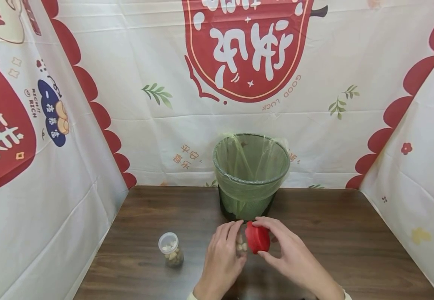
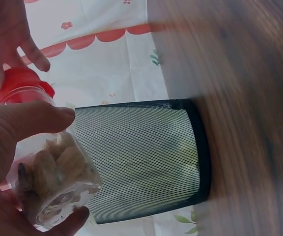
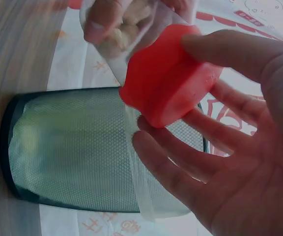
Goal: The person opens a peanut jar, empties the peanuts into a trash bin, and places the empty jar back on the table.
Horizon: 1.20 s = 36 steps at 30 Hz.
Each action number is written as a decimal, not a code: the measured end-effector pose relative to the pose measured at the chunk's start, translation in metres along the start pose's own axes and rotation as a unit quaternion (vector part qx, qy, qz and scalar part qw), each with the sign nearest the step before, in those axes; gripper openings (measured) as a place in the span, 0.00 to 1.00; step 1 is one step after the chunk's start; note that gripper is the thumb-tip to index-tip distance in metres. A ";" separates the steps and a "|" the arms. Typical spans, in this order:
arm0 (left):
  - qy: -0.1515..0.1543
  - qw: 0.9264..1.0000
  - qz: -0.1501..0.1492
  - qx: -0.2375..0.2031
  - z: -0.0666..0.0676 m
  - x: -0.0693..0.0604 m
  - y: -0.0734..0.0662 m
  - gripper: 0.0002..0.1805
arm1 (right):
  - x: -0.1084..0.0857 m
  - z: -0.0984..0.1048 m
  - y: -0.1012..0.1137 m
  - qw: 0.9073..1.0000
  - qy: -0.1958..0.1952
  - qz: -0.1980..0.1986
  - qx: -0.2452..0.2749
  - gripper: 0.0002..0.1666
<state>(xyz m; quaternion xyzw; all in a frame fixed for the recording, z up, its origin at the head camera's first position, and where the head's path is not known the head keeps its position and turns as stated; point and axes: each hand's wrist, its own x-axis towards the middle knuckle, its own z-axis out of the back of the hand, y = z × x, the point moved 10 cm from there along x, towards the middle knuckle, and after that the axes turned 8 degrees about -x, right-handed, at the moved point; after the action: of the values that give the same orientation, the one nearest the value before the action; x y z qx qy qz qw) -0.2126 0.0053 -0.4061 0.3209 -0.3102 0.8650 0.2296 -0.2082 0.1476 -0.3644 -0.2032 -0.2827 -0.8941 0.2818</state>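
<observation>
Clear jar (image 1: 242,246), head view: body was largely hidden by the left hand (image 1: 220,256). Second jar (image 1: 172,251), seven o'clock: contents were too small to name. Red emblem (image 1: 248,58), between twelve and one: top was cut off. Right hand (image 2: 9,37), left wrist view, ten o'clock: was edge-cropped.
</observation>
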 end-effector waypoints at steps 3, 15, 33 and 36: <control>-0.004 1.000 0.015 -0.006 0.000 -0.002 0.004 0.50 | -0.001 0.004 0.000 1.000 -0.010 0.015 -0.008 0.46; -0.037 0.995 0.051 -0.074 0.011 0.002 0.015 0.51 | -0.006 0.031 -0.016 0.998 -0.043 0.019 -0.052 0.48; -0.040 0.962 0.223 -0.152 0.028 -0.001 0.066 0.46 | -0.034 0.067 -0.098 0.982 -0.024 -0.068 -0.174 0.49; -0.038 0.957 0.240 -0.157 0.029 -0.003 0.072 0.46 | -0.043 0.065 -0.116 0.978 -0.007 -0.099 -0.185 0.46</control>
<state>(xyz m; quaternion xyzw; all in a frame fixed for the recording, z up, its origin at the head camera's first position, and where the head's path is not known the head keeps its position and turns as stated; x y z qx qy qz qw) -0.2414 -0.0662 -0.4186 0.2293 -0.5182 0.8224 0.0507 -0.2340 0.2843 -0.3832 -0.2286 -0.1334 -0.9530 0.1472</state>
